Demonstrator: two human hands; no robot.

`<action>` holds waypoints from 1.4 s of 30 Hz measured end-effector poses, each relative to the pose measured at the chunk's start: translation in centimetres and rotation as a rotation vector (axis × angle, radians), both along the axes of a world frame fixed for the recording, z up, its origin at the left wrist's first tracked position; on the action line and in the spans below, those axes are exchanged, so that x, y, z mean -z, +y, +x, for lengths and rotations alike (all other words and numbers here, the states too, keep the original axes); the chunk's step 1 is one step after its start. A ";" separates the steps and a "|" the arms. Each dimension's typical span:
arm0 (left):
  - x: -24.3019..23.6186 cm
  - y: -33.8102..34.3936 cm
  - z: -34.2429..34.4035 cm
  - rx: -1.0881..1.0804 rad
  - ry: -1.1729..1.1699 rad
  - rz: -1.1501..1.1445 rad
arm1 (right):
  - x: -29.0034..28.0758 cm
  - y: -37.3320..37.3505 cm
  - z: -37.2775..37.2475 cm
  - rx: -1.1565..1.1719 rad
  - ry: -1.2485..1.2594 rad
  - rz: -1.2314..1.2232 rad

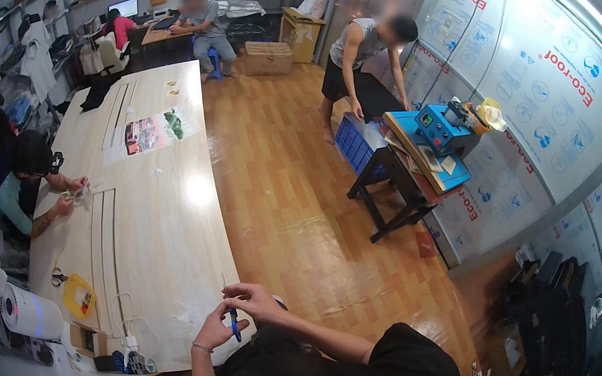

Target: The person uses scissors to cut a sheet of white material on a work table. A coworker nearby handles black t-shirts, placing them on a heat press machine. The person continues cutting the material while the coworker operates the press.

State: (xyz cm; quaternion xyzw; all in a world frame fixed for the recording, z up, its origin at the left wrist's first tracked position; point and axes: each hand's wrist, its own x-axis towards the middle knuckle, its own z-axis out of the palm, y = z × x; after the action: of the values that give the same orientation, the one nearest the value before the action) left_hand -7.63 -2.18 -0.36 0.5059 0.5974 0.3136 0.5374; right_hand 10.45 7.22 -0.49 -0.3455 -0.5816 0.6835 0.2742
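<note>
In the head view my left hand [218,328], a bracelet on its wrist, is closed on a blue-handled tool [234,325] with a thin metal tip, perhaps scissors. My right hand [252,300] lies over it, fingers curled together near the tip; what exactly they grip is hidden. Both hands are near the edge of the long pale wooden table [203,251]. On that table are a yellow container [78,295], black scissors [58,277], a power strip [131,345] and colourful printed sheets [143,135].
At the left, a co-worker [25,180] handles small items at the table. A person [354,57] bends over a blue crate [353,145] beside a blue machine [440,127] on a stand. Two others sit at a back desk. Wooden floor [286,240] separates table and stand; black clutter [537,313] stands right.
</note>
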 end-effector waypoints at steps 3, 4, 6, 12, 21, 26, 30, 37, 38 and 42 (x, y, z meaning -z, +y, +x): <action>-1.4 1.7 0.5 -0.028 0.030 0.039 | -0.7 1.5 0.2 0.053 -0.022 -0.114; -1.5 1.7 0.6 -0.040 0.020 0.046 | -0.5 1.6 0.1 0.068 -0.024 -0.102; -1.6 1.6 0.6 -0.086 0.031 0.093 | -0.1 1.6 -0.3 0.099 -0.011 -0.056; 0.7 1.3 -1.0 -0.079 0.116 0.102 | 3.8 2.2 -1.2 0.111 -0.016 0.080; 9.5 -0.3 -3.7 -0.345 0.059 0.001 | 2.4 3.5 -3.2 -0.153 -0.269 0.098; 12.4 -2.6 -8.9 -0.789 0.106 -0.081 | 8.3 4.5 -5.6 -0.252 -0.500 0.303; 13.7 -6.3 -12.1 -1.010 0.466 -0.248 | 12.4 2.8 -7.5 -0.465 -0.677 0.566; 17.3 -9.6 -13.6 -1.011 0.778 -0.210 | 17.5 0.5 -11.4 -0.717 -1.079 0.624; 18.0 -10.2 -13.5 -1.012 0.806 -0.187 | 18.0 0.7 -11.3 -0.780 -1.040 0.517; 18.3 -9.4 -12.3 -0.888 0.932 -0.453 | 19.2 0.0 -10.7 -0.912 -1.056 0.642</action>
State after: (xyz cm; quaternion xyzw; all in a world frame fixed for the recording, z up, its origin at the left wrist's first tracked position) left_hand -19.93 -11.60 -18.70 0.1700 0.9684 0.1209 0.1369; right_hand -0.21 7.26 -19.69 -0.2554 -0.8903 0.2708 -0.2624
